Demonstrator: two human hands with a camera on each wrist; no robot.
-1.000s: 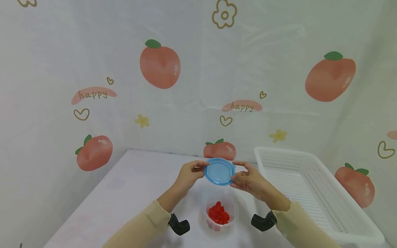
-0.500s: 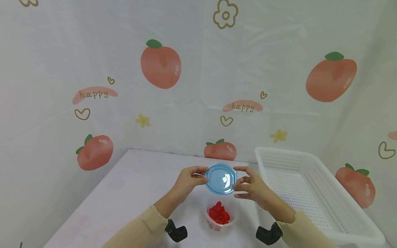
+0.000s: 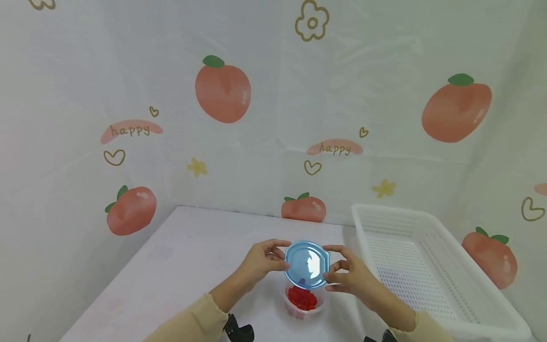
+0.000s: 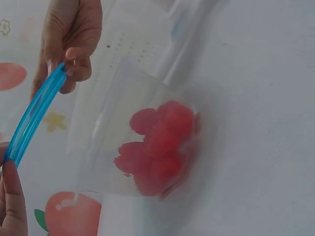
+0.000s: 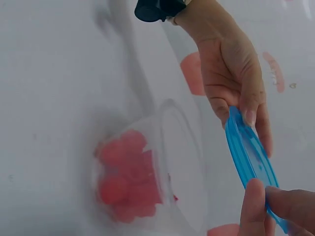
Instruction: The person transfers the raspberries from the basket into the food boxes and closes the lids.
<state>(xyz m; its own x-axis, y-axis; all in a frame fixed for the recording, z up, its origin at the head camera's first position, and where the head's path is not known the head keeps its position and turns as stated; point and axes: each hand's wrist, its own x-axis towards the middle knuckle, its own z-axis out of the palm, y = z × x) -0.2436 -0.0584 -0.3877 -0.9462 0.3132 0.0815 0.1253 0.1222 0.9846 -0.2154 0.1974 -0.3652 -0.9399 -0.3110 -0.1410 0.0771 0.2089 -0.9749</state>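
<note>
Between my two hands is a round, see-through blue lid point(image 3: 306, 266), tilted above the tub's far side. My left hand point(image 3: 264, 260) pinches its left edge, and my right hand point(image 3: 351, 270) pinches the right edge between thumb and fingers. Below stands a clear plastic tub point(image 3: 299, 314) with red pieces point(image 3: 301, 298) inside; the lid hides part of its rim in the head view. Seen from the left wrist, the lid point(image 4: 34, 118) is nearly edge-on and apart from the tub point(image 4: 113, 162). In the right wrist view the red pieces point(image 5: 130, 177) show through the tub wall.
A white perforated plastic basket point(image 3: 431, 266) stands to the right on the white table point(image 3: 171, 280). Behind the table hangs a pale curtain point(image 3: 265, 166) printed with red fruit and the word "happy". Black wrist cameras point(image 3: 239, 328) sit on both forearms.
Both hands have lowered the blue lid towards the tub, and it now overlaps the tub's far rim in the head view. The tub and the basket have stayed put.
</note>
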